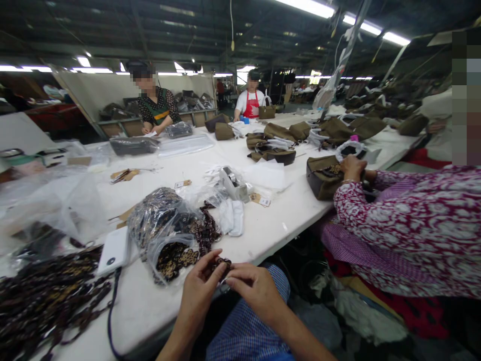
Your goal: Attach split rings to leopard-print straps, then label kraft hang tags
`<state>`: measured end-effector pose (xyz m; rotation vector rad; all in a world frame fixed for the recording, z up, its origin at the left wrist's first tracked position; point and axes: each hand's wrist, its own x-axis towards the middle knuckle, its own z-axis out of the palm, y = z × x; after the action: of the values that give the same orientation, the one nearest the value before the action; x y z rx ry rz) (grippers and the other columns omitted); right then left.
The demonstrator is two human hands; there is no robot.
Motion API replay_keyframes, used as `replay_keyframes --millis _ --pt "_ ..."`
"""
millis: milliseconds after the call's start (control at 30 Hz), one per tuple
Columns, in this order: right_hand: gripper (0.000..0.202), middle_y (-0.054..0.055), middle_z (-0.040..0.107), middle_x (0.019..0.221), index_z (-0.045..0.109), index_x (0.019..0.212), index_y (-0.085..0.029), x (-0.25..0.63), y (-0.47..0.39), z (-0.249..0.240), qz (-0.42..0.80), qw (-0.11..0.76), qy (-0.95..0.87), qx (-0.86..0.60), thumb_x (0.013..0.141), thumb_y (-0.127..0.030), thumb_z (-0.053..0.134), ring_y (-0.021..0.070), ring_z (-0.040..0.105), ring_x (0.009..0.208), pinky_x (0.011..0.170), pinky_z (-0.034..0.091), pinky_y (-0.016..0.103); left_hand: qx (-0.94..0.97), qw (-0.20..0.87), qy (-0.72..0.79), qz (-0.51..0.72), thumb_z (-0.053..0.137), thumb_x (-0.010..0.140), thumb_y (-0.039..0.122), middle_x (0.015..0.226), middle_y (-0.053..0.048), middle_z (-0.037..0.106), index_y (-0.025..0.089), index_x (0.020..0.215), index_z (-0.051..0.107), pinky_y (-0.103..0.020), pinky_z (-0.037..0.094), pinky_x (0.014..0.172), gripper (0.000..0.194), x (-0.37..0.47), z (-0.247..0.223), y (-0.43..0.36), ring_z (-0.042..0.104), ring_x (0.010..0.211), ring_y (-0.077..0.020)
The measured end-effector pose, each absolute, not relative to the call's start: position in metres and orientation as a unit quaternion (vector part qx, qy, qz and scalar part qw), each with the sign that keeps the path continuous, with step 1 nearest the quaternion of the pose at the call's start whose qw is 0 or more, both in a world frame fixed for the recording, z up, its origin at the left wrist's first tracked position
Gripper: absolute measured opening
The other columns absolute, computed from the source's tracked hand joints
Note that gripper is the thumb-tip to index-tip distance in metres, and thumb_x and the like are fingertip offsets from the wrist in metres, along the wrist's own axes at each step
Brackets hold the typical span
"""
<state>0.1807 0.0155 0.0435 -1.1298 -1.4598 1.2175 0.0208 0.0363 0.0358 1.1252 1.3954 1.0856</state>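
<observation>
Close together at the table's front edge, both hands pinch one small dark brown beaded strap [224, 262]. My left hand [203, 281] curls round its beaded part, thumb on top. On the other side, my right hand [252, 288] has thumb and forefinger closed at a small light metal ring [223, 282] by the strap. Just behind the hands lies a clear plastic bag [161, 213] full of brown and tan beaded pieces, some spilling from its mouth. Dark beaded strands [207, 228] hang out at the bag's right side.
Many beaded straps [48, 301] and a white device with a black cable [113, 249] lie left. A tape dispenser [233, 184] stands beyond the bag. At the right, a co-worker's hands [352, 169] touch an olive bag [323, 176]. More people and bags are across the white table [266, 225].
</observation>
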Motion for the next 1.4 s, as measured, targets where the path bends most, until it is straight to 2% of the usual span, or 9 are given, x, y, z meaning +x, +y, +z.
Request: replay_keyframes --millis 133,400,600,733,867,1100,1233,1333,1400 --pt "0.016 0.000 0.076 0.088 0.079 0.083 -0.026 0.184 0.015 0.043 0.440 0.439 -0.635 -0.458 0.087 -0.018 0.066 0.0184 0.069 0.086 0.083 0.050 0.026 0.480 0.540 0.559 0.406 0.072 0.074 0.050 0.097 -0.008 0.077 0.016 0.115 0.068 -0.031 0.057 0.077 0.053 0.018 0.040 0.034 0.072 0.091 -0.0244" --pt "0.016 0.002 0.075 0.090 0.077 0.086 -0.024 0.188 0.015 0.044 0.396 0.387 -0.701 -0.450 0.089 -0.016 0.063 0.0185 0.067 0.086 0.082 0.048 0.026 0.435 0.584 0.552 0.405 0.074 0.073 0.048 0.100 -0.010 0.078 0.015 0.112 0.069 -0.034 0.056 0.087 0.052 0.010 0.047 0.032 0.072 0.096 -0.0256" --pt "0.017 0.003 0.075 0.093 0.077 0.088 -0.023 0.187 0.012 0.044 0.391 0.370 -0.719 -0.440 0.090 -0.015 0.061 0.0190 0.067 0.089 0.085 0.049 0.027 0.405 0.598 0.548 0.422 0.078 0.069 0.046 0.100 -0.014 0.078 0.012 0.103 0.071 -0.036 0.057 0.087 0.048 0.009 0.045 0.032 0.073 0.096 -0.0281" --pt "0.017 0.003 0.075 0.092 0.077 0.086 -0.024 0.186 0.011 0.045 0.401 0.373 -0.712 -0.439 0.090 -0.017 0.062 0.0190 0.067 0.088 0.085 0.049 0.027 0.439 0.550 0.565 0.432 0.076 0.070 0.046 0.099 -0.012 0.078 0.013 0.100 0.073 -0.037 0.058 0.086 0.045 0.010 0.047 0.031 0.072 0.098 -0.0288" --pt "0.010 0.003 0.073 0.093 0.077 0.080 -0.024 0.185 0.013 0.043 0.419 0.423 -0.639 -0.488 0.085 -0.022 0.068 0.0199 0.066 0.092 0.086 0.049 0.028 0.492 0.453 0.583 0.460 0.075 0.071 0.044 0.097 -0.008 0.078 0.017 0.094 0.075 -0.035 0.058 0.087 0.036 0.009 0.052 0.031 0.073 0.094 -0.0262" --pt "0.019 0.005 0.067 0.087 0.075 0.079 -0.018 0.187 0.021 0.037 0.459 0.492 -0.518 -0.528 0.083 -0.036 0.068 0.0173 0.063 0.077 0.067 0.049 0.024 0.566 0.364 0.583 0.455 0.075 0.073 0.043 0.095 -0.006 0.078 0.020 0.089 0.077 -0.032 0.059 0.082 0.028 0.006 0.046 0.025 0.073 0.089 -0.0244" --pt "0.023 0.003 0.066 0.081 0.074 0.081 -0.018 0.185 0.021 0.038 0.456 0.488 -0.513 -0.539 0.083 -0.039 0.067 0.0128 0.056 0.059 0.056 0.045 0.024 0.590 0.354 0.580 0.437 0.074 0.074 0.043 0.093 -0.005 0.079 0.022 0.086 0.078 -0.031 0.059 0.080 0.024 0.009 0.042 0.022 0.073 0.086 -0.0240" --pt "0.024 0.003 0.066 0.074 0.074 0.085 -0.017 0.182 0.021 0.036 0.462 0.487 -0.506 -0.541 0.083 -0.040 0.067 0.0134 0.057 0.058 0.056 0.047 0.024 0.591 0.365 0.579 0.426 0.073 0.075 0.042 0.089 -0.004 0.079 0.023 0.085 0.078 -0.030 0.059 0.078 0.022 0.012 0.039 0.022 0.074 0.083 -0.0236" --pt "0.026 0.001 0.065 0.072 0.072 0.095 -0.018 0.181 0.021 0.033 0.496 0.496 -0.486 -0.521 0.084 -0.040 0.066 0.0138 0.059 0.058 0.058 0.050 0.025 0.588 0.365 0.584 0.424 0.073 0.075 0.042 0.090 -0.004 0.079 0.023 0.085 0.078 -0.030 0.059 0.077 0.023 0.013 0.037 0.023 0.074 0.084 -0.0241"
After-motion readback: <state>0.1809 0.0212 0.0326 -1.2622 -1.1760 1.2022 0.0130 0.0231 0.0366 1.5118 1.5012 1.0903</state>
